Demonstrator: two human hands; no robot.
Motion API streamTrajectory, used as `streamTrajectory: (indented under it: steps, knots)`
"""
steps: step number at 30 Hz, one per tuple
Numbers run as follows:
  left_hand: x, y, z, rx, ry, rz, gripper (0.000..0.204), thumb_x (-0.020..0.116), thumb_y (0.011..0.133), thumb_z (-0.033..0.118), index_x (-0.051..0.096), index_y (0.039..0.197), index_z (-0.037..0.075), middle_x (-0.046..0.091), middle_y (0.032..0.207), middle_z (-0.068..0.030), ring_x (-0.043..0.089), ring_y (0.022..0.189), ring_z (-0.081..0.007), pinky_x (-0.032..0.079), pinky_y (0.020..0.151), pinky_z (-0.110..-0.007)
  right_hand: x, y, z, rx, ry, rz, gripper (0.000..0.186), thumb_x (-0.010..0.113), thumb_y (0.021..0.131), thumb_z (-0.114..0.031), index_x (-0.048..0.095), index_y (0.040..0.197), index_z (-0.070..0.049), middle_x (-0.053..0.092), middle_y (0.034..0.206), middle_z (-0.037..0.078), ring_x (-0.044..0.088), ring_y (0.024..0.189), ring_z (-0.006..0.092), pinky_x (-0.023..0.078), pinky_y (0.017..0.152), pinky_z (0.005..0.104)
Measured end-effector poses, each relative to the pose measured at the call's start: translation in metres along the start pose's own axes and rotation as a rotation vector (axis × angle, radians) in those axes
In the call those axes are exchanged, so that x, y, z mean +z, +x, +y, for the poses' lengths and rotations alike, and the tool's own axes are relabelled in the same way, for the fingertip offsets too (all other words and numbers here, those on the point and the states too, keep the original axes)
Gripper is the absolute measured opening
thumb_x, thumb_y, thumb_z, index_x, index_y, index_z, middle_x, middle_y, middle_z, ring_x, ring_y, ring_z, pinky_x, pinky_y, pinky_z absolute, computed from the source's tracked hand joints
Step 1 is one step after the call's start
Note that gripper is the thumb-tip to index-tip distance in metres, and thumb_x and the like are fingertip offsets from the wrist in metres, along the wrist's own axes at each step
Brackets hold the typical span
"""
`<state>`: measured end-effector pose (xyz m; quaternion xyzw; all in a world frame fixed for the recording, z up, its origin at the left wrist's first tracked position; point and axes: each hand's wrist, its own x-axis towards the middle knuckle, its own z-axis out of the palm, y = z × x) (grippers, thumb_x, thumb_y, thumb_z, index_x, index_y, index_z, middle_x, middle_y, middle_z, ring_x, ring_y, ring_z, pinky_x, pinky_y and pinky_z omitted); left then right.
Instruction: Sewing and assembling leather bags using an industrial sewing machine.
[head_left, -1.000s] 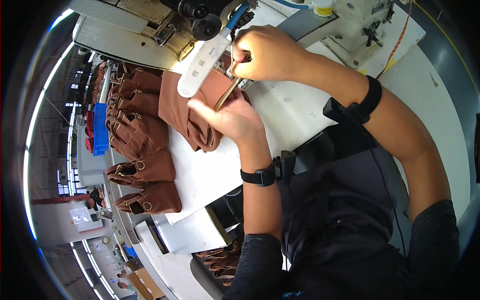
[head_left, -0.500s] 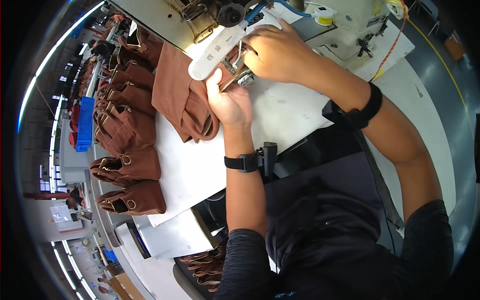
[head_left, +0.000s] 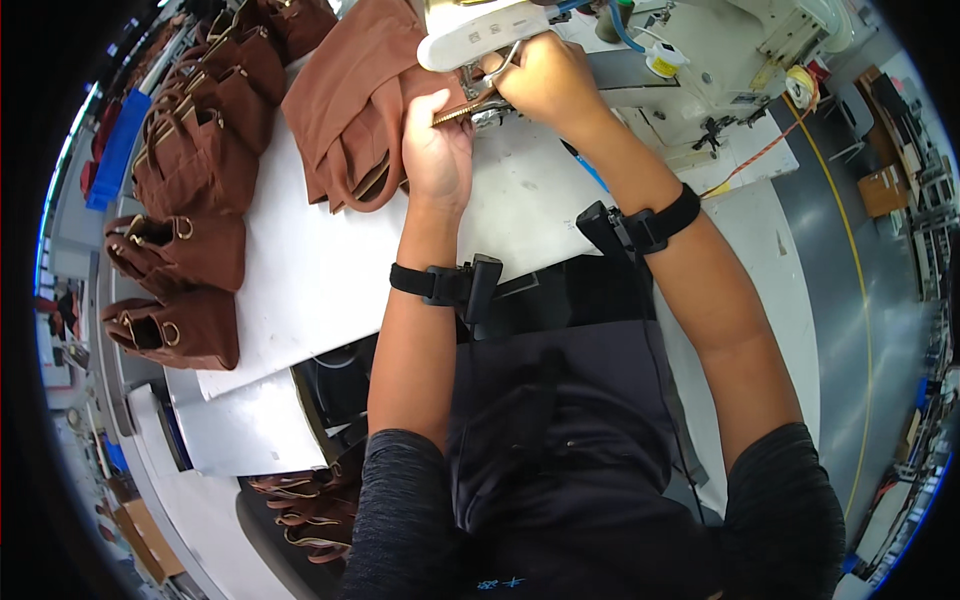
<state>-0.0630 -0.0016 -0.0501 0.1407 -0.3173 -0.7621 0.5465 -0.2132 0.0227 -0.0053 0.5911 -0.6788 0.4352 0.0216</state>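
Note:
A brown handbag [head_left: 350,125] lies under the white head of a sewing machine [head_left: 490,35], its looped handle toward me. My left hand [head_left: 437,160] pinches the bag's edge, with the thumb beside a strip of gold zipper teeth [head_left: 452,115]. Just right of the needle area, my right hand [head_left: 548,85] is closed, its curled fingers at the far end of the same zipper edge, next to a bent metal lever [head_left: 508,60]. The fingertips of the right hand are partly hidden. The needle itself is too small to make out.
Several finished-looking brown bags [head_left: 195,250] stand in a row along the table's left side. More brown pieces [head_left: 310,510] lie below the table edge. A thread cone [head_left: 615,20] and a yellow-labelled white spool [head_left: 664,60] sit by the machine. An orange cord [head_left: 760,150] runs at right.
The view has shifted, so machine, bags and arms sit lower or further left in the picture. Both hands stay at the zipper edge by the needle area; the right hand's fingers are now more curled.

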Motion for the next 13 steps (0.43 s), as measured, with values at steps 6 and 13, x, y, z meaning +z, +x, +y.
streamTrajectory:
  steps: [6, 13]
  knots:
    - [0.014, -0.023, 0.01, 0.126, 0.341, 0.103, 0.018, 0.067, 0.103, 0.02, 0.074, 0.11, 0.004, 0.071, 0.108, 0.0002, 0.063, 0.095, -0.0092, 0.051, 0.084, -0.028, 0.016, -0.01, -0.002, -0.163, -0.075, 0.253, 0.028, 0.079, 0.089, -0.033, 0.072, 0.084, -0.006, 0.075, 0.079, 0.014, 0.071, 0.078, 0.0367, 0.047, 0.087, 0.0483]
    - [0.024, -0.033, 0.016, 0.072, 0.393, 0.161, 0.025, 0.07, 0.106, 0.024, 0.074, 0.121, 0.004, 0.074, 0.12, -0.0025, 0.066, 0.103, -0.009, 0.054, 0.089, -0.031, 0.023, -0.011, 0.002, -0.238, -0.149, 0.414, 0.029, 0.082, 0.087, -0.034, 0.074, 0.086, -0.006, 0.077, 0.082, 0.013, 0.072, 0.083, 0.0349, 0.043, 0.096, 0.0469]
